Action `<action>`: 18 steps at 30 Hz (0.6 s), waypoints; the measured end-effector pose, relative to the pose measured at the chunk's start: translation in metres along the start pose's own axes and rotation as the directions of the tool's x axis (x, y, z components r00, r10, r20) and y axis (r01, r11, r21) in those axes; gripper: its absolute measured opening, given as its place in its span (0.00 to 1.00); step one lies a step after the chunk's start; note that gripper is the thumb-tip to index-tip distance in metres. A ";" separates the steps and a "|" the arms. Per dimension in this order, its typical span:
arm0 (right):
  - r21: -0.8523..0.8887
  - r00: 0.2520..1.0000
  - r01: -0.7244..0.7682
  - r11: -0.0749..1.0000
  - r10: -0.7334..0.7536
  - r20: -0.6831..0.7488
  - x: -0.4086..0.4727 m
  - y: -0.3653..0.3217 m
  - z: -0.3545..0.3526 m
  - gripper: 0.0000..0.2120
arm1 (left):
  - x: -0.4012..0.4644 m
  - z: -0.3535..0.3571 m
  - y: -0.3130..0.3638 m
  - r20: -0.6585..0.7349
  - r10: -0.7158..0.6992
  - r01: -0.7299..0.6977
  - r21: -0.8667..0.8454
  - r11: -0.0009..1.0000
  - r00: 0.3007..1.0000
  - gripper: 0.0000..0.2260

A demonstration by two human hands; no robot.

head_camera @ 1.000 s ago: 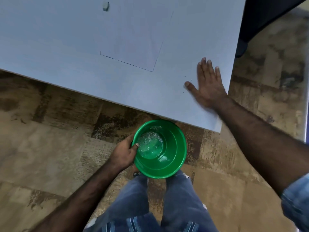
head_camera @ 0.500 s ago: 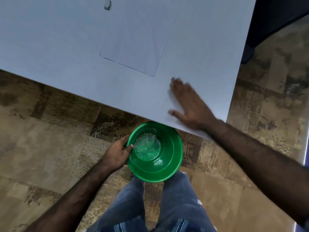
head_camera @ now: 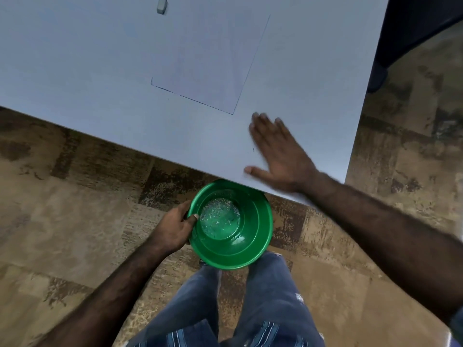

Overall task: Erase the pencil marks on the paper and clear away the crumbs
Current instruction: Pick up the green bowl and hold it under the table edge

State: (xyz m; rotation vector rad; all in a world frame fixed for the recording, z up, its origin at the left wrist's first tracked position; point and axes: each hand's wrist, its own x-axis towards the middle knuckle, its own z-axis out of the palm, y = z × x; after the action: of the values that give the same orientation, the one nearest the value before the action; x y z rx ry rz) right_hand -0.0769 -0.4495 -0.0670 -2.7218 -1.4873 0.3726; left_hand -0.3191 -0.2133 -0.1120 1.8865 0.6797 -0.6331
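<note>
Head view: the flat, empty right hand (head_camera: pixel 280 156) has been swept toward the table edge (head_camera: pixel 175 159), crumbs (head_camera: pixel 219 217) being caught in the green bowl (head_camera: pixel 255 236) gripped by the left hand (head_camera: pixel 172 227).

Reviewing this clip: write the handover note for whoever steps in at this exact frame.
Left hand: grips the rim of the green bowl, held below the table edge.
Right hand: flat on the table near that edge, fingers straight, just above the bowl.
Paper lies on the table; eraser beyond it at the far side.
Done: many crumbs already in the bowl.
Left: sweep the few specks near the right hand into the bowl. Whether pencil marks remain is too faint to tell.
</note>
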 end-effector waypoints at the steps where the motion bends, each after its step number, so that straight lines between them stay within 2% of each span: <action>1: -0.009 0.999 0.035 0.999 -0.035 0.020 -0.006 -0.012 0.002 0.48 | 0.001 -0.002 0.000 0.002 0.002 -0.002 0.001 1.000 1.000 0.17; 4: 0.036 0.985 0.159 0.987 -0.161 0.056 -0.025 -0.033 0.007 0.47 | 0.002 -0.005 0.002 -0.004 -0.008 0.008 -0.007 1.000 1.000 0.17; 6: 0.165 0.981 0.187 0.968 -0.193 0.019 -0.027 -0.027 0.004 0.43 | 0.002 -0.007 0.003 -0.005 -0.014 0.014 -0.010 1.000 1.000 0.17; 8: 0.247 0.993 0.103 0.964 -0.087 -0.075 -0.014 -0.006 -0.002 0.41 | 0.002 -0.009 0.004 -0.007 -0.010 0.010 -0.005 1.000 1.000 0.17; 10: 0.250 0.983 -0.062 0.966 0.102 -0.152 0.006 0.026 -0.008 0.39 | 0.002 -0.011 0.004 -0.009 -0.007 0.007 -0.003 1.000 1.000 0.17; 13: 0.194 0.942 -0.272 0.943 0.302 -0.147 0.031 0.059 -0.011 0.40 | 0.003 -0.011 0.004 -0.004 -0.001 0.001 -0.004 1.000 1.000 0.17; 15: 0.136 0.933 -0.309 0.941 0.327 -0.147 0.041 0.059 -0.009 0.41 | 0.004 -0.012 0.005 -0.004 0.004 -0.004 0.000 1.000 1.000 0.17; 18: 0.128 0.955 -0.252 0.959 0.268 -0.129 0.042 0.035 -0.007 0.43 | 0.006 -0.011 0.005 -0.006 0.011 -0.011 0.005 1.000 1.000 0.17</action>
State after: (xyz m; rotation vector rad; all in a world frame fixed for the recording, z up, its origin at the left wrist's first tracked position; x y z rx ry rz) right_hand -0.0246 -0.4327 -0.0732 -2.7912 -1.0442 0.2450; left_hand -0.3102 -0.2036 -0.1088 1.8959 0.6711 -0.6228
